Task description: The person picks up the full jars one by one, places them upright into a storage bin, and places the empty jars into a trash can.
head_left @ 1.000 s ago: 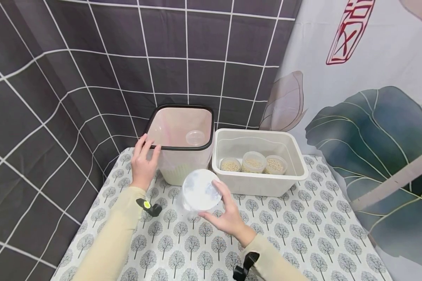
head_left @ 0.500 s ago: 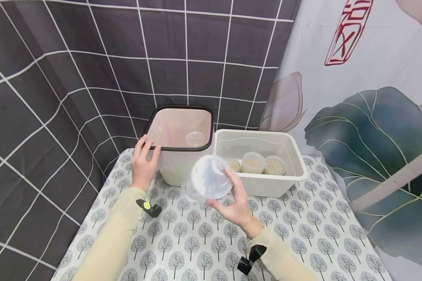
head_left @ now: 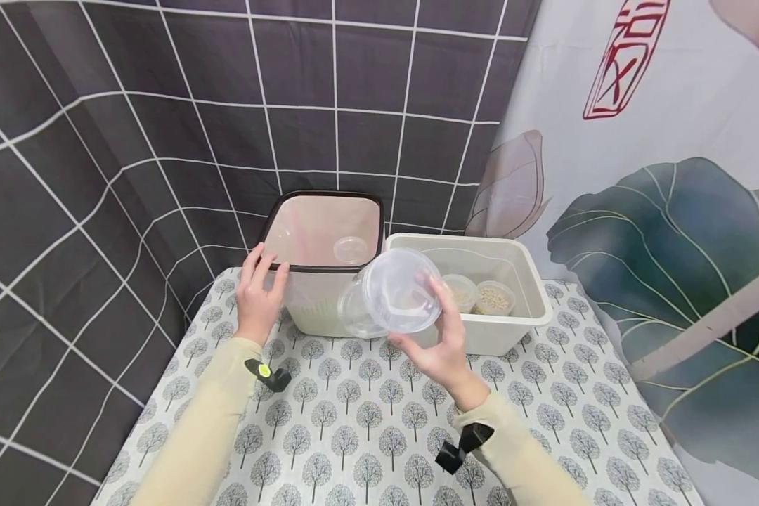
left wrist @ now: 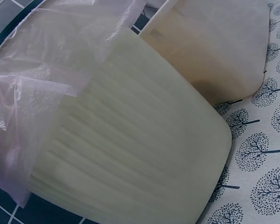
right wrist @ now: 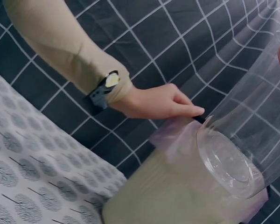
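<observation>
My right hand (head_left: pixel 439 348) grips an empty clear plastic cup (head_left: pixel 392 301) lying sideways in the air, its mouth turned toward me, in front of the gap between the two bins. The right wrist view shows the cup (right wrist: pixel 245 149) close up with its round base toward the bin. My left hand (head_left: pixel 258 292) rests with straight fingers on the near left rim of the pale bin (head_left: pixel 321 242), which has a dark rim and a pink bag liner. A clear lid (head_left: pixel 351 248) lies inside that bin. The left hand (right wrist: pixel 163 101) lies flat on the liner.
A white tub (head_left: pixel 519 281) beside the bin holds small cups of beans (head_left: pixel 493 298). Both stand at the back of a table with a tree-print cloth (head_left: pixel 367 429). Dark checked fabric (head_left: pixel 101 140) hangs on the left and behind, a leaf-print curtain (head_left: pixel 670 211) on the right.
My right hand has lifted the cup up and to the right, turning it from mouth-down to sideways. The left hand has stayed on the bin rim.
</observation>
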`<state>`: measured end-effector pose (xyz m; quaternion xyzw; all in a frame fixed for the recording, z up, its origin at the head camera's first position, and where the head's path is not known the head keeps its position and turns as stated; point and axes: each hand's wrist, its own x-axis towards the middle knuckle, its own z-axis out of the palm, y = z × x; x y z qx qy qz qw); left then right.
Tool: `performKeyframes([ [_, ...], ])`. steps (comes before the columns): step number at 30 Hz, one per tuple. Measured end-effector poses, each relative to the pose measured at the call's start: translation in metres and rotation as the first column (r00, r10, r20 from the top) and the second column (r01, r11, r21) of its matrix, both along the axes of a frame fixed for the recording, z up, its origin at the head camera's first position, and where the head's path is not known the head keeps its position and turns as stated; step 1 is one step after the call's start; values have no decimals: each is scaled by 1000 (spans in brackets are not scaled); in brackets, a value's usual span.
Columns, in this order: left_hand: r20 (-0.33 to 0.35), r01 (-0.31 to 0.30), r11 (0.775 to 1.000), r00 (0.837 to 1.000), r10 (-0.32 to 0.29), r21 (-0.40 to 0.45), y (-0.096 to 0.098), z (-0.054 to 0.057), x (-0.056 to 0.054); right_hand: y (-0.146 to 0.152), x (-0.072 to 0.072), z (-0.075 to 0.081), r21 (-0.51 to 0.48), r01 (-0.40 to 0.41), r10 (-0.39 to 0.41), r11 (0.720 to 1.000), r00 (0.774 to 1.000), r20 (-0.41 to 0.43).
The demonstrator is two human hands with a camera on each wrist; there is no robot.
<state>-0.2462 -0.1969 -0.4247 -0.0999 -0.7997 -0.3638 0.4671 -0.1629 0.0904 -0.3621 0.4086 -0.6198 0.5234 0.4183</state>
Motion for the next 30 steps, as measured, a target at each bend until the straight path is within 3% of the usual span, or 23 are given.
performKeyframes([
  [7, -12, -2, 1000, 1000, 2, 6, 0, 1, 0, 1, -9, 14, -31, 21, -22, 999, 999, -42],
  [15, -26, -2, 1000, 1000, 2, 4, -1, -1, -1, 5, -32, 8, -60, -9, 6, 998, 999, -48],
  [25, -8, -10, 1000, 1000, 10, -4, 0, -1, 3, -8, -31, 33, -73, -23, 17, 997, 997, -80],
  [30, -2, -15, 1000, 1000, 15, -4, -1, -2, 3, -14, -44, 29, -78, -23, 17, 997, 997, -80],
])
